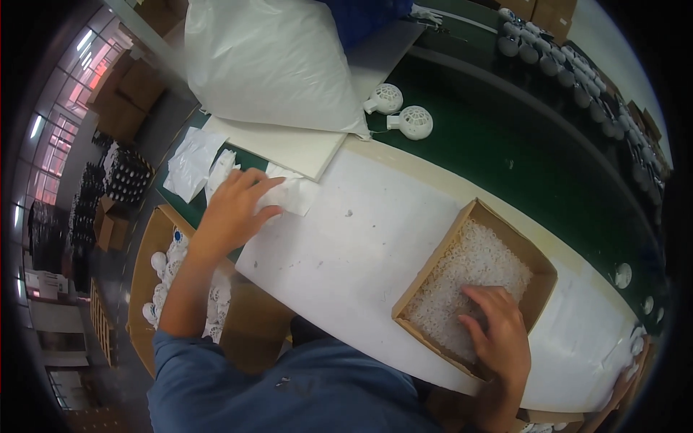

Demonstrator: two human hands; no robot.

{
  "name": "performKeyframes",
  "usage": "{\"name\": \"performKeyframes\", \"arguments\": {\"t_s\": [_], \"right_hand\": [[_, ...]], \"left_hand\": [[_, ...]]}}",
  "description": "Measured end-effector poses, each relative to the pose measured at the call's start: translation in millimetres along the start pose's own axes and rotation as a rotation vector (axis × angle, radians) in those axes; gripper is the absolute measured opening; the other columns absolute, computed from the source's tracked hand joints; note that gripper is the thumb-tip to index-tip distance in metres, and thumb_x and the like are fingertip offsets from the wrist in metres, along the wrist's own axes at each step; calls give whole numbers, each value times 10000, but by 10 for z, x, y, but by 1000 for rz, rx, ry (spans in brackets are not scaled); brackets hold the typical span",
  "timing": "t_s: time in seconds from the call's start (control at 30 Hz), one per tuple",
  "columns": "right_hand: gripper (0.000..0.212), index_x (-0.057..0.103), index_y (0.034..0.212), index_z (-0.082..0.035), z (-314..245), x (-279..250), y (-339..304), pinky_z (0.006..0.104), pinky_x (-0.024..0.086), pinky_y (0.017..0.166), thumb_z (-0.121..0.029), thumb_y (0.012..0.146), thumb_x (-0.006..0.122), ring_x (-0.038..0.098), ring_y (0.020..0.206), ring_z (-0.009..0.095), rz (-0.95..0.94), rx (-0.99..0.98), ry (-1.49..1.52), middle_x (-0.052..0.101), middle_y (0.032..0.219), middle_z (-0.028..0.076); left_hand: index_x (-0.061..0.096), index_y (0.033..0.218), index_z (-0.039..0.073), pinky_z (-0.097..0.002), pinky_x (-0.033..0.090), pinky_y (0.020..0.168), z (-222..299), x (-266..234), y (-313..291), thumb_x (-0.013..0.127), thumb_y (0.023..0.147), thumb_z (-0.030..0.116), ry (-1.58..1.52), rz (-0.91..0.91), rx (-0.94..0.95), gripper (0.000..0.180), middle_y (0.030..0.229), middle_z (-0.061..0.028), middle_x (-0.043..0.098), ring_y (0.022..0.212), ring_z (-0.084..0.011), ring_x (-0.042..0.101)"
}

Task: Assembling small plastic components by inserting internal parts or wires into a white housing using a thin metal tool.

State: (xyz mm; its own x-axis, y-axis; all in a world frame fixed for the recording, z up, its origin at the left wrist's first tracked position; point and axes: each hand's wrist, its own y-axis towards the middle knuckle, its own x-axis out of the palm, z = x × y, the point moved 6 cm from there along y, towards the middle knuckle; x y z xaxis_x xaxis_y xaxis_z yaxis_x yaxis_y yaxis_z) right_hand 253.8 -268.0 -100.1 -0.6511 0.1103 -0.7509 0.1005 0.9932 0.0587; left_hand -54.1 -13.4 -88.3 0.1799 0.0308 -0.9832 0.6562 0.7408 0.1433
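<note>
My left hand [240, 206] hovers at the left of the white work board [354, 234], thumb and fingers apart, nothing seen between them. Beside and under it lie crumpled white sheets [292, 193], paper or thin plastic; I cannot tell which. Over to the right, my right hand [499, 332] reaches over the near wall of a shallow cardboard box [414, 294]. Its thumb and forefinger are apart above a heap of tiny whitish, translucent pieces [469, 252]. Whether the fingertips touch the pieces is unclear, and the other fingers are partly hidden.
A large white plastic sack [271, 65] stands at the back left. Two round white fan-like parts [415, 123] sit on the green belt [491, 151]; rows of similar parts [548, 61] line the far side. Below my left arm is a carton [141, 289] of white parts.
</note>
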Motion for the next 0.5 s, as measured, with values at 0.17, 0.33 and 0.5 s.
{"name": "performKeyframes", "arguments": {"t_s": [0.17, 0.33, 0.5], "right_hand": [[430, 674, 1192, -12, 40, 50, 27, 424, 506, 915, -12, 773, 770, 635, 1022, 387, -4, -4, 28, 695, 1095, 191], [433, 674, 1197, -15, 31, 3, 42, 408, 509, 900, -2, 773, 763, 638, 1009, 377, 28, 14, 42, 691, 1064, 192], [412, 668, 1198, 10, 20, -81, -31, 405, 508, 897, -17, 798, 761, 650, 1009, 364, 67, -45, 43, 695, 1089, 203]], "left_hand": [[742, 1087, 97, -362, 513, 865, 7, 340, 193, 812, 798, 171, 93, -63, 121, 306, 1049, -80, 659, 996, -256, 587], [733, 983, 68, -338, 502, 793, -113, 140, 116, 756, 888, 146, -353, 20, 21, 125, 1014, -54, 674, 914, -189, 594], [700, 1064, 52, -278, 471, 751, 373, 169, 271, 692, 970, 170, -1722, -94, -187, 152, 1017, -30, 687, 872, -110, 591]]}}
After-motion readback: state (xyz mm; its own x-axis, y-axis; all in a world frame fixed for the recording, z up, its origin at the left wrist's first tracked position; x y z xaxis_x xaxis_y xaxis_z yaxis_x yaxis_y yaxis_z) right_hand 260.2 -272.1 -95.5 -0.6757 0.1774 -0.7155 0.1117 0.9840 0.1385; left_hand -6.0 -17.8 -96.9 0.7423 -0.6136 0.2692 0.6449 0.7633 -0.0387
